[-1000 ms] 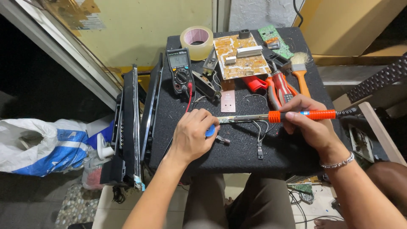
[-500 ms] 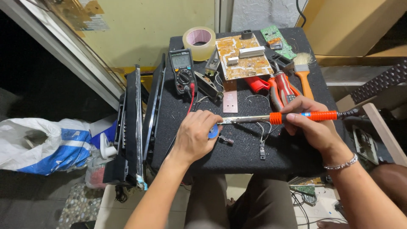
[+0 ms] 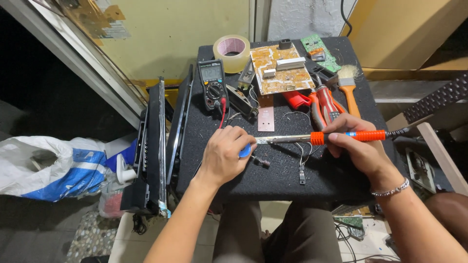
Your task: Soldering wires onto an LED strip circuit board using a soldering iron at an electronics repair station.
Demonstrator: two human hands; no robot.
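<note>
My right hand (image 3: 358, 146) grips the orange handle of a soldering iron (image 3: 317, 138), whose metal shaft points left across the black work mat (image 3: 278, 180). Its tip reaches my left hand (image 3: 223, 155), which is closed over a small blue object (image 3: 245, 151). A small dark component (image 3: 262, 161) with a lead lies just right of the left hand. A small brown board strip (image 3: 265, 119) lies beyond the iron.
On the mat's far side sit a digital multimeter (image 3: 211, 85), a roll of tape (image 3: 231, 50), a tan circuit board (image 3: 280, 68), a green circuit board (image 3: 321, 52), red-handled pliers (image 3: 324, 104) and an orange brush (image 3: 348, 90). Flat black panels (image 3: 153, 146) stand at the left edge, a plastic bag (image 3: 48, 168) beyond.
Both hands stay nearly in place; the iron's tip has stayed at the left hand. The view has shifted slightly.
</note>
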